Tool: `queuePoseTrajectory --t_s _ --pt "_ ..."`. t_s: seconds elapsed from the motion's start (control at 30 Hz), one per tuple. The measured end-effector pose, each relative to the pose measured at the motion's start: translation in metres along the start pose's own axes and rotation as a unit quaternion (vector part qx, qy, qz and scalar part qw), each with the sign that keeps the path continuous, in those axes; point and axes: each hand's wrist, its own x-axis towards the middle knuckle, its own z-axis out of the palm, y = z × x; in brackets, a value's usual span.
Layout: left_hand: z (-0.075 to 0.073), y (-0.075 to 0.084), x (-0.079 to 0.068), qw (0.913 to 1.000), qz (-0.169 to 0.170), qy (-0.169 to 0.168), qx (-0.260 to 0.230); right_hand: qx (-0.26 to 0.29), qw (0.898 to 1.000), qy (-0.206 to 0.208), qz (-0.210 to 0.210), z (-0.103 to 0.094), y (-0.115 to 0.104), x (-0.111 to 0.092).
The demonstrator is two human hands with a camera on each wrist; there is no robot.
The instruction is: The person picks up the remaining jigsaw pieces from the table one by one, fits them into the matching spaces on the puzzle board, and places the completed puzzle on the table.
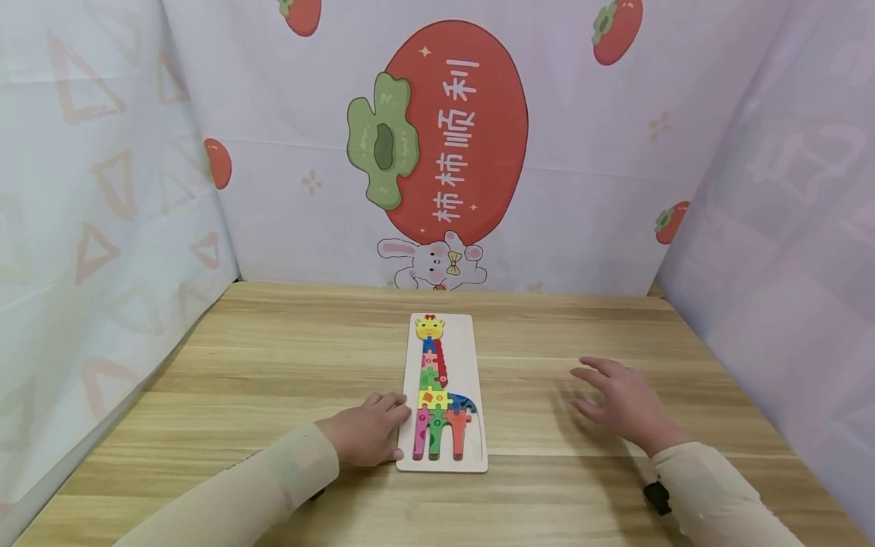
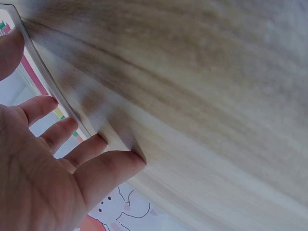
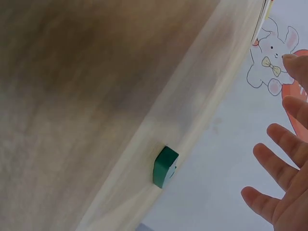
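Note:
A pale wooden puzzle board [image 1: 461,334] lies on the table, its long side running away from me. Colourful giraffe pieces [image 1: 437,399] sit in it: a yellow face, patterned neck and body parts, and several legs. At the lower right of the board a bare recess shows. My left hand [image 1: 369,429] rests by the board's left edge, fingers loosely bent, fingertips and thumb at the rim. Over the table to the right of the board, my right hand [image 1: 625,403] holds nothing, fingers spread. A small green block [image 3: 164,168] appears on the table in the right wrist view.
The wooden table [image 1: 273,342] runs back to a cloth backdrop [image 1: 581,190] printed with a large persimmon and a rabbit. Cloth side walls [image 1: 102,251] stand at left and right.

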Motion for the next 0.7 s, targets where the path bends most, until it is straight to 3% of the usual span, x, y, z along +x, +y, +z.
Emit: queuePoseTrajectory --t_s 0.7 --pt "0.001 0.000 0.001 1.0000 -0.003 -0.002 0.000 -0.003 1.000 -0.012 0.024 -0.006 0.018 -0.010"
